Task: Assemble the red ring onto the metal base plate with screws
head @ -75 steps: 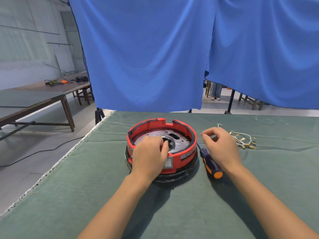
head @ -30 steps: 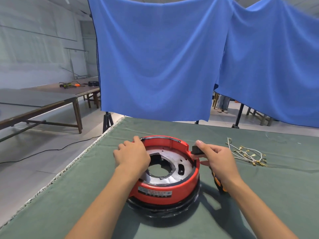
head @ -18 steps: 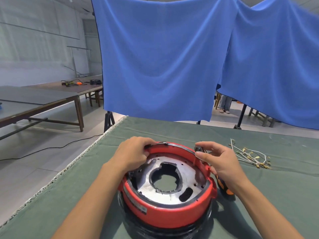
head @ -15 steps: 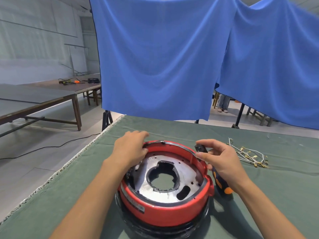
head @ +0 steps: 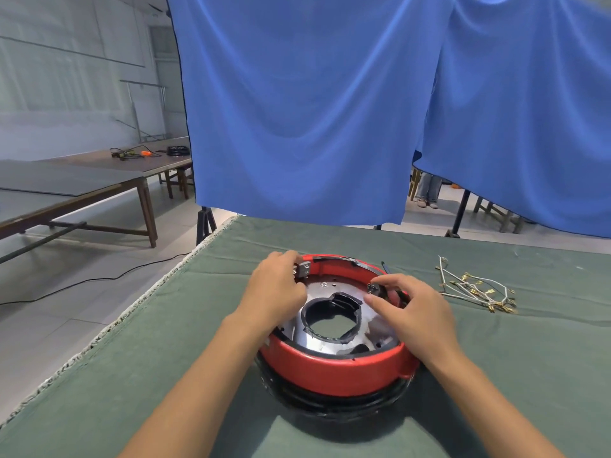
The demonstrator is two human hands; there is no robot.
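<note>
The red ring (head: 334, 371) sits around a shiny metal base plate (head: 305, 330) with a large central hole, on a black part beneath it, in the middle of the green table. My left hand (head: 276, 294) grips the ring's far-left rim beside a small grey terminal block (head: 303, 270). My right hand (head: 415, 312) reaches over the right rim and pinches a small dark part (head: 373, 288) against the ring's inner wall. Only the dark tip of the screwdriver (head: 384, 266) shows beyond the ring.
A bundle of white wires with brass terminals (head: 476, 289) lies on the green cloth (head: 529, 358) to the right. The table's left edge (head: 109, 328) drops to the floor. Blue curtains (head: 297, 110) hang behind. Wooden tables (head: 82, 193) stand far left.
The ring assembly has been turned on the table. My left hand has shifted along the far rim to the terminal block, and my right hand has moved inward over the right rim.
</note>
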